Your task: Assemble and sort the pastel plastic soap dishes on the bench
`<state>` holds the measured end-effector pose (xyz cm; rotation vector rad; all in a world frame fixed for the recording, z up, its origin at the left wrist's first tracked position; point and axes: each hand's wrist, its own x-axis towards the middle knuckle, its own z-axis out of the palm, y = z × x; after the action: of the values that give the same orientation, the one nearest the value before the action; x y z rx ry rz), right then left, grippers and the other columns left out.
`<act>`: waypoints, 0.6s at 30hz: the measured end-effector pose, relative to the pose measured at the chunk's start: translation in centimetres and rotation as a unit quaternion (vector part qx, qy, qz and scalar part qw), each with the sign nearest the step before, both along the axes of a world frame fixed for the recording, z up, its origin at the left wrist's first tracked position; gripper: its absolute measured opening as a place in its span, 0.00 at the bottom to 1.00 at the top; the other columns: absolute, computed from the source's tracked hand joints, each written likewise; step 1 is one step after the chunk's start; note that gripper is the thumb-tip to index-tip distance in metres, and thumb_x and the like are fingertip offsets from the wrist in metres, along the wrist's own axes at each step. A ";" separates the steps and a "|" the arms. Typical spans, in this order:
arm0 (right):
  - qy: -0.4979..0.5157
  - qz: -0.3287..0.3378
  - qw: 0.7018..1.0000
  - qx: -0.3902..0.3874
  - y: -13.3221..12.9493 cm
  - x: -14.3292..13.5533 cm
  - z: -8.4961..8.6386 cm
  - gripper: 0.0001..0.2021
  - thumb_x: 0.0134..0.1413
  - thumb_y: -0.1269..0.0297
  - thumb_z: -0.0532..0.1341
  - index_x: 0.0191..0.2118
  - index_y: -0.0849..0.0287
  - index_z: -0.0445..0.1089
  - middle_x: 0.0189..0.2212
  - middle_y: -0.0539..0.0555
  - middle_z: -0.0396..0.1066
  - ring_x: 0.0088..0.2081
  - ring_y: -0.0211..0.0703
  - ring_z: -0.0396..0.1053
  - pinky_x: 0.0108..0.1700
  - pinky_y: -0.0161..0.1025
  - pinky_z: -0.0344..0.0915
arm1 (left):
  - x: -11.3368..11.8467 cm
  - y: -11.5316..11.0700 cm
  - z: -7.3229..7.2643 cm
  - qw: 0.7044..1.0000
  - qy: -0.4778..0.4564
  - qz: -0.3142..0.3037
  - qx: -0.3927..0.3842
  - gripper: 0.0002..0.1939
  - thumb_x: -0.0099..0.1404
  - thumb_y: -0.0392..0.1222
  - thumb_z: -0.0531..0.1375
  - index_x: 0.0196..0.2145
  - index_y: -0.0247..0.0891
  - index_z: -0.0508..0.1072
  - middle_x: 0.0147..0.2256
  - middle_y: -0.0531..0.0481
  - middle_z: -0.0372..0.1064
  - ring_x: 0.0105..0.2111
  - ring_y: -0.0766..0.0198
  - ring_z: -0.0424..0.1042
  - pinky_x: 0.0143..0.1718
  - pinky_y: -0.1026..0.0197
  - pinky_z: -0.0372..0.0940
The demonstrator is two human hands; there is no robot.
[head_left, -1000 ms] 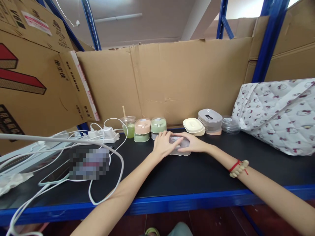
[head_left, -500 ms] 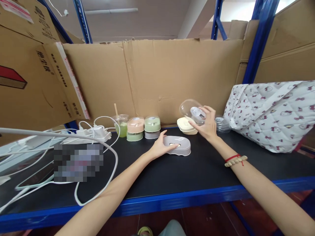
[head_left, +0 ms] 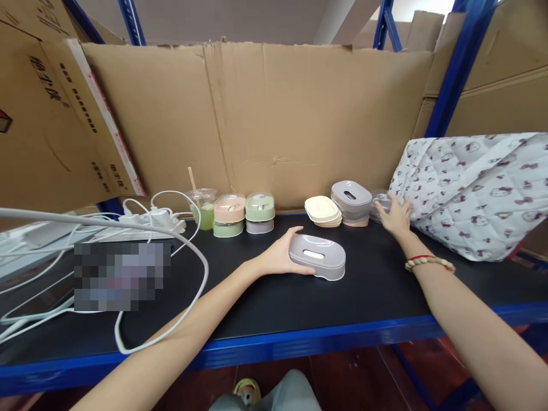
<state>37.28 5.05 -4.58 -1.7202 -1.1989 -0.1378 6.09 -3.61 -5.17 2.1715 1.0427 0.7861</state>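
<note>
A grey oval plastic case piece with a slot in its top lies on the black tabletop. My left hand grips its left end, thumb at the front and fingers behind. At the back right, my right hand is spread around clear plastic lids, partly hidden by its fingers. Left of those lids stands a stack of grey oval pieces, peach-coloured at the bottom. Beside it is a short stack of cream oval pieces.
Lidded peach and green boxes stand stacked at the back. A cup of green drink is beside them. White cables and a power strip fill the left. A patterned quilted bag sits right; cardboard walls the back.
My right hand has moved right, from above the stacks to the clear lids, bringing the clear lid it held. The grey stack is now uncovered. My left hand stays on the grey piece.
</note>
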 end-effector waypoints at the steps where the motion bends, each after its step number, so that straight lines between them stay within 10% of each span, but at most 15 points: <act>1: -0.005 0.009 1.000 -0.010 0.2 -0.1 -0.2 0.26 0.54 0.54 0.50 0.55 0.64 0.57 0.57 0.69 0.43 0.59 0.65 0.44 0.57 0.63 0.45 | 0.1 -0.1 0.0 1.000 0.001 -0.004 -0.002 0.54 0.40 0.51 0.69 0.60 0.33 0.49 0.55 0.34 0.55 0.55 0.48 0.58 0.56 0.46 0.53; 8: -0.013 0.022 0.991 0.131 -0.3 -1.6 1.7 0.23 0.53 0.59 0.49 0.53 0.66 0.58 0.52 0.71 0.52 0.57 0.64 0.50 0.55 0.64 0.49 | 0.3 0.1 -0.2 0.996 -0.033 0.074 0.044 0.51 0.38 0.50 0.71 0.56 0.31 0.54 0.56 0.34 0.55 0.55 0.48 0.58 0.57 0.48 0.53; 12: -0.056 0.189 0.954 0.225 -1.8 -5.1 3.6 0.16 0.53 0.53 0.51 0.39 0.59 0.66 0.39 0.62 0.66 0.45 0.55 0.64 0.50 0.56 0.60 | 0.5 0.0 -0.1 0.981 -0.088 0.168 0.049 0.49 0.40 0.48 0.71 0.56 0.31 0.54 0.54 0.35 0.56 0.54 0.50 0.58 0.56 0.50 0.55; 18: -0.093 0.542 0.829 -0.102 -3.5 -11.6 1.3 0.26 0.48 0.43 0.57 0.49 0.54 0.68 0.47 0.58 0.68 0.48 0.53 0.67 0.50 0.51 0.65 | 0.2 0.0 0.1 0.966 -0.129 0.221 0.021 0.43 0.45 0.48 0.69 0.54 0.32 0.55 0.53 0.38 0.58 0.53 0.53 0.60 0.54 0.53 0.57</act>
<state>25.66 1.56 -3.25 -0.9602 -2.2219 0.5424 6.32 -3.58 -5.05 1.8211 1.3973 1.2637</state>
